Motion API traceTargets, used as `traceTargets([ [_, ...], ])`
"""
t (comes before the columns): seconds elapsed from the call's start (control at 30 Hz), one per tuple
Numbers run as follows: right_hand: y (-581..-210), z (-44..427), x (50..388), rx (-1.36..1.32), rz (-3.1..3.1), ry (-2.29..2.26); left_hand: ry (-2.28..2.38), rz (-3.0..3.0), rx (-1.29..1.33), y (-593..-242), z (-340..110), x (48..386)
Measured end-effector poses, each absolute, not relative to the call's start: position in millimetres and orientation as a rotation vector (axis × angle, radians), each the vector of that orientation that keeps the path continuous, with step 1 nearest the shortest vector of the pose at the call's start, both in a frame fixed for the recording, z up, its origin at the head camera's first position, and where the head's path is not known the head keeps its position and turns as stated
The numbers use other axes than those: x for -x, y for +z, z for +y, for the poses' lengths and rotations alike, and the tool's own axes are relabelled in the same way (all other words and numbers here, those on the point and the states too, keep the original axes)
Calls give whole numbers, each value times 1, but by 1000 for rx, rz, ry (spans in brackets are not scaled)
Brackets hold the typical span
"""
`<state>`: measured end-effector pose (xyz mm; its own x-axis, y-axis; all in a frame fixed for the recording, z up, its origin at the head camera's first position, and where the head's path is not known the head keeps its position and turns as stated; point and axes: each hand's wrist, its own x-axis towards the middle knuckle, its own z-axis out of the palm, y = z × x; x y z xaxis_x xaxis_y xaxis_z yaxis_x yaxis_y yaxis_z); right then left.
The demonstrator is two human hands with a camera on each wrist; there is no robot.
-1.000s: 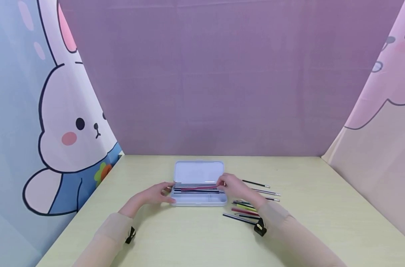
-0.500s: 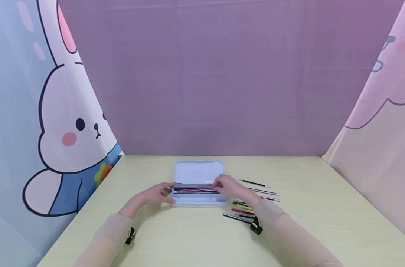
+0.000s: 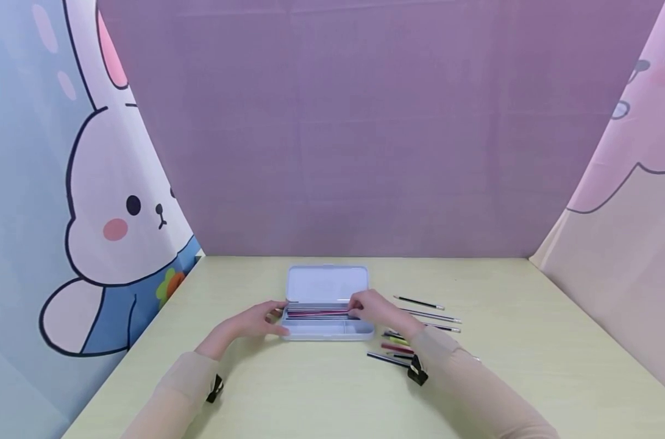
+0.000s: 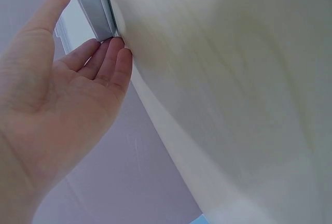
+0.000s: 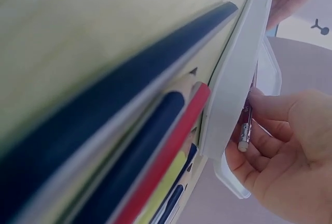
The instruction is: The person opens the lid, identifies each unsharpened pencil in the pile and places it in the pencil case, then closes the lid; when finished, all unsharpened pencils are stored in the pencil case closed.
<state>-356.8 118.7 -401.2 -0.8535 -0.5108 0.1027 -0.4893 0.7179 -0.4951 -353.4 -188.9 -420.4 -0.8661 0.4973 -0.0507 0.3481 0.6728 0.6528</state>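
Observation:
A white pencil case [image 3: 312,336] lies open on the table, its lid [image 3: 327,283] raised at the back. Several pencils [image 3: 316,313], dark and red ones, lie in its long rear compartment. My left hand [image 3: 255,320] holds the case's left end, thumb at the front corner and fingers at the back; the left wrist view shows the fingertips against its end wall [image 4: 97,9]. My right hand [image 3: 373,306] is over the case's right end. Between thumb and fingers it pinches a dark red pencil [image 5: 247,123] near its eraser end, the rest of it reaching into the case.
Right of the case lie several loose pencils, among them a black one [image 3: 418,302], a red one [image 5: 171,151] and a yellow-green one [image 5: 165,185]. Some lie partly under my right forearm. A purple cloth [image 3: 365,128] hangs behind the table [image 3: 288,390].
My right hand has shifted slightly left and lower toward the case, and the red pencil now lies flatter, further left among the others. The left hand has stayed in place.

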Motion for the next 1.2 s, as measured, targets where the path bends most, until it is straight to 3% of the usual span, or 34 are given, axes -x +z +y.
traceTargets([
  [1.2,-401,126,360,853,2952,-848,961,2674,-694,-421,-189,354],
])
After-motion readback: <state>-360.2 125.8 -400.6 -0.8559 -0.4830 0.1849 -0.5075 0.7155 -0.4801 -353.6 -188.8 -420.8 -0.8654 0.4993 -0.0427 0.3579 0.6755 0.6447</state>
